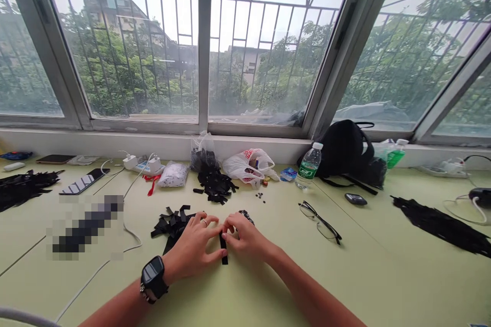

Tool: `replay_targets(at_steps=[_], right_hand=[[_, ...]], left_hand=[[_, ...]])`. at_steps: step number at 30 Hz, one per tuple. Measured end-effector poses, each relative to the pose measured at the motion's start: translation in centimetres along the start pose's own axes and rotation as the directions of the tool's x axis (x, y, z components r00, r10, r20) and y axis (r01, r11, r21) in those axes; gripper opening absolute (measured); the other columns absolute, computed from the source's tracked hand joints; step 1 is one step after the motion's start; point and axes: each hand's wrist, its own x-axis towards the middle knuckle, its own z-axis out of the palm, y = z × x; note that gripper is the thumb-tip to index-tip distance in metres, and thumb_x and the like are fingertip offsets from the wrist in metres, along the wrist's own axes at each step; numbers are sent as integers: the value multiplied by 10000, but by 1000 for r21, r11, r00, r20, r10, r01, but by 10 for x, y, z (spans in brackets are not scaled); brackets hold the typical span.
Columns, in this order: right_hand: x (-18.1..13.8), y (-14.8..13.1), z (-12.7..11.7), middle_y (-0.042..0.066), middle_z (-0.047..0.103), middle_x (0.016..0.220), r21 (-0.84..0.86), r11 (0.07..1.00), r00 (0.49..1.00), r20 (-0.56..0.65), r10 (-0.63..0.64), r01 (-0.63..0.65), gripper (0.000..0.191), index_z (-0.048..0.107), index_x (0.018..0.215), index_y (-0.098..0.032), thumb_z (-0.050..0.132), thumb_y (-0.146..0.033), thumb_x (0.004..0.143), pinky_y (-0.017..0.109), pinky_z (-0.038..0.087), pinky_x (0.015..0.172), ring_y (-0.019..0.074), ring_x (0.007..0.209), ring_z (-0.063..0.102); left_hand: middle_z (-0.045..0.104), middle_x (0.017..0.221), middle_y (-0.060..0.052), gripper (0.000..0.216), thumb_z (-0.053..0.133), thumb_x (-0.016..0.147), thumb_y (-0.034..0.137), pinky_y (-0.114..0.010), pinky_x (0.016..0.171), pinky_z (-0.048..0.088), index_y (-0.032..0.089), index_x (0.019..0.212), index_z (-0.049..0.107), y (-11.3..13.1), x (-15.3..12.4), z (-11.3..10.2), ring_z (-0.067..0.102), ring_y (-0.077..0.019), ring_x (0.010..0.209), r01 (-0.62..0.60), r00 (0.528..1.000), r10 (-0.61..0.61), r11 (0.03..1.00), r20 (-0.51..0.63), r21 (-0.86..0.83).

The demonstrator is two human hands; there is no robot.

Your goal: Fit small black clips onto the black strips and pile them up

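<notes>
Head view, lower centre: left hand (192,248) and right hand (245,237), each grip narrow, pinching one black strip (224,248) together above the green table (368,276), beside a heap of black strips (172,227).

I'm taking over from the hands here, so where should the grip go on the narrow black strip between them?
Take the lower end of the narrow black strip, coming from the near side. That end seems to stick out free below both hands, while the left hand and the right hand crowd its upper part.
</notes>
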Motion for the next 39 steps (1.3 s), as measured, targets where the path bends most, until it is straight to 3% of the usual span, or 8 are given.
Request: replay_targets(at_steps=[7,15,21,29,33,36,39], right_hand=[[0,-1,6,0,630,825,-51,999,999,-51,-5,3,119,606,825,-207,619,-96,785,304,388,775,181,826,530],[8,-1,10,-8,620,886,10,997,993,-87,82,-81,177,611,828,-208,650,-76,716,316,382,858,194,909,532],[27,-1,-3,13,586,1017,-15,993,985,127,117,-116,268,635,910,-220,740,-106,692,331,391,890,231,1023,501],[56,7,-14,-4,536,950,-110,979,926,323,198,-171,416,662,967,-250,848,-183,600,286,402,776,238,992,481],[45,0,-9,4,562,956,-138,980,950,257,177,-145,374,646,980,-255,781,-135,653,302,399,785,245,995,484],[28,-9,0,22,600,942,-142,986,988,114,108,-91,256,637,921,-237,672,-66,734,336,400,834,244,991,493],[12,-15,7,21,632,924,-83,996,999,-33,30,-32,254,609,884,-227,597,-7,757,336,411,841,227,956,515]], left_hand=[[618,1315,-28,356,774,840,411,-483,1067,443,359,1184,701,0,1,0,459,-324,1265,13,1000,-13,1000,8,-1],[613,1321,-39,415,773,840,426,-516,1099,409,351,1238,682,0,-1,1,450,-337,1280,27,999,-27,999,18,-25],[611,1330,-40,309,767,840,475,-561,1126,369,338,1114,728,-5,0,5,469,-342,1263,9,1000,-8,999,5,-31],[613,1319,-63,329,752,844,496,-545,1074,413,334,1130,727,0,0,1,483,-349,1227,32,999,-32,999,15,-28],[601,1340,-67,385,744,852,496,-560,1094,397,338,1200,699,-2,-1,3,471,-355,1251,32,999,-31,999,25,-30],[596,1351,-64,438,749,859,449,-573,1133,355,340,1273,660,-2,-1,5,447,-356,1283,14,1000,-14,1000,7,-26],[616,1297,-50,335,728,879,360,-537,1112,382,326,1209,682,0,-1,6,472,-323,1238,-5,1000,4,999,-22,-36]])
